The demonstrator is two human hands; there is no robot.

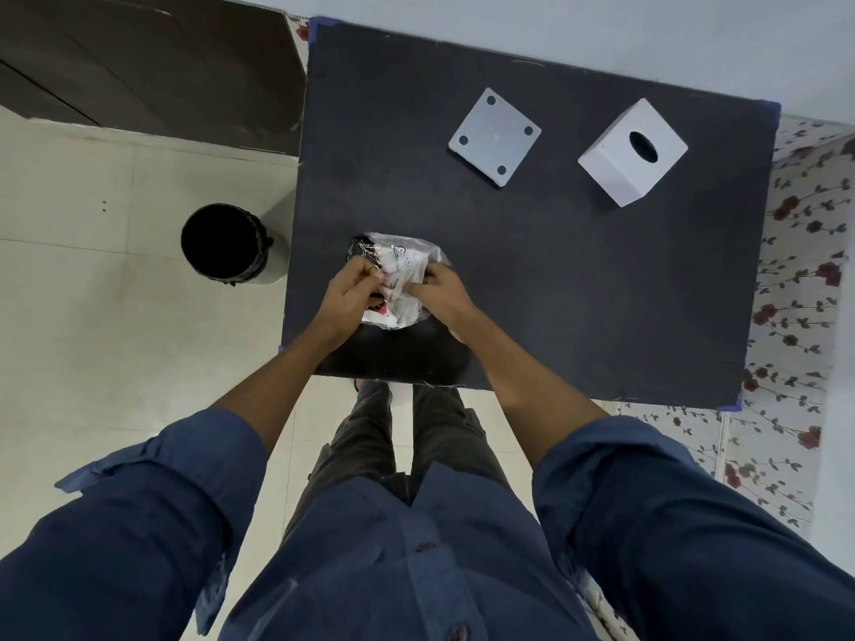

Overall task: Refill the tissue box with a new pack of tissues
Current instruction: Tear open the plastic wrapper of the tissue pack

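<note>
A plastic-wrapped tissue pack, clear film with black and red print, rests on the black table near its front left. My left hand pinches the wrapper on the left side and my right hand grips it on the right; both cover the pack's near half. The white cube tissue box with an oval slot on top stands at the far right, apart from my hands. Its flat white base plate with four dark round pads lies beside it to the left.
A black-lined bin stands on the tiled floor just left of the table. A floral cloth runs along the table's right edge. A dark wooden panel fills the far left. My legs are at the table's front edge.
</note>
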